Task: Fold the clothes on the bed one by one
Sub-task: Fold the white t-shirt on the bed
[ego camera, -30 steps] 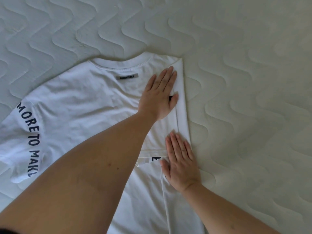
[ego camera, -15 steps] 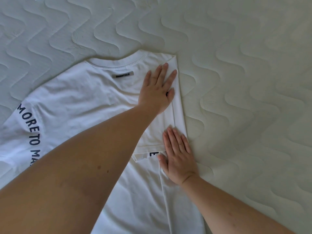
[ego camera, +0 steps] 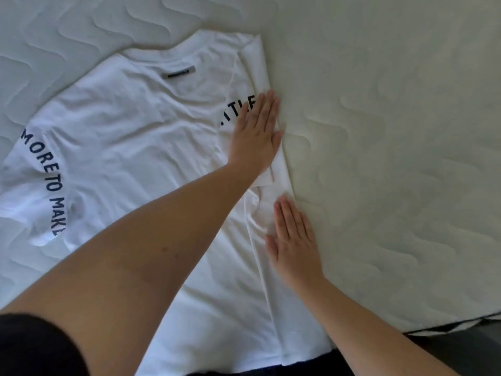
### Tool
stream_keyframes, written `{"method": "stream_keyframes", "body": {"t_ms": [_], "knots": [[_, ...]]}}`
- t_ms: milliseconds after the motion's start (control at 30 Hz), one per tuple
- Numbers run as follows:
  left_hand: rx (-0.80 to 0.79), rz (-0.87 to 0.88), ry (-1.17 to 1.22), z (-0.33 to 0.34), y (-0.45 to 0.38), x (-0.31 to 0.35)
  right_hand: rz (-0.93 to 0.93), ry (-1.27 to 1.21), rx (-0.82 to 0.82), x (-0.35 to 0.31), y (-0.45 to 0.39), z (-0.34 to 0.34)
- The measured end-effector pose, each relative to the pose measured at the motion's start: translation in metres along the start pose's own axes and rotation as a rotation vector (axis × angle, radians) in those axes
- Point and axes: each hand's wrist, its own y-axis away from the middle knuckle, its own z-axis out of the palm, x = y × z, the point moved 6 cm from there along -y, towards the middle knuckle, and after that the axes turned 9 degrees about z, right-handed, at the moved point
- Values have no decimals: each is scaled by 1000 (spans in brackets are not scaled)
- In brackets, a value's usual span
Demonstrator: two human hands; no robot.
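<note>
A white T-shirt [ego camera: 130, 137] with dark lettering lies flat on the bed, collar toward the far side. Its right sleeve [ego camera: 252, 77] is folded in over the body, and the right side makes a straight folded edge. My left hand [ego camera: 256, 131] lies flat with straight fingers on the folded sleeve, beside the letters. My right hand [ego camera: 292, 240] presses flat on the folded edge lower down, nearer to me. The left sleeve [ego camera: 35, 169] with its lettering is spread out.
The quilted white mattress [ego camera: 379, 131] stretches out to the right and beyond the shirt. Its near edge [ego camera: 447, 325] shows at the lower right, with dark floor below it. The shirt's hem [ego camera: 306, 356] reaches that edge.
My left hand has slid down and to the right along the folded sleeve, uncovering more letters. My right hand has slid down the folded edge toward me. The view has shifted.
</note>
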Motion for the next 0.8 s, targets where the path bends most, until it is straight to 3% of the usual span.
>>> {"method": "stream_keyframes", "body": {"t_ms": [100, 233, 333, 400, 467, 533, 633, 700, 800], "knots": [[2, 69, 47, 9, 26, 22, 140, -143, -29, 19, 29, -5], [-11, 132, 42, 21, 84, 49, 189, -405, -116, 30, 48, -12], [49, 161, 39, 23, 132, 61, 404, -647, -149, 43, 47, -18], [109, 139, 53, 19, 162, 68, 516, -666, -212, 53, 37, -19], [149, 72, 102, 13, 191, 77, 523, -512, -301, 57, 29, -19], [179, -48, 302, 11, 218, 85, 484, -372, -345, 58, 26, -20], [48, -488, 899, 28, 250, 91, 524, -368, -408, 62, 30, -17], [-9, -749, 1037, 38, 266, 97, 530, -327, -474, 69, 36, -14], [-181, -742, 1030, 45, 276, 114, 476, -256, -635, 77, 55, -9]]}}
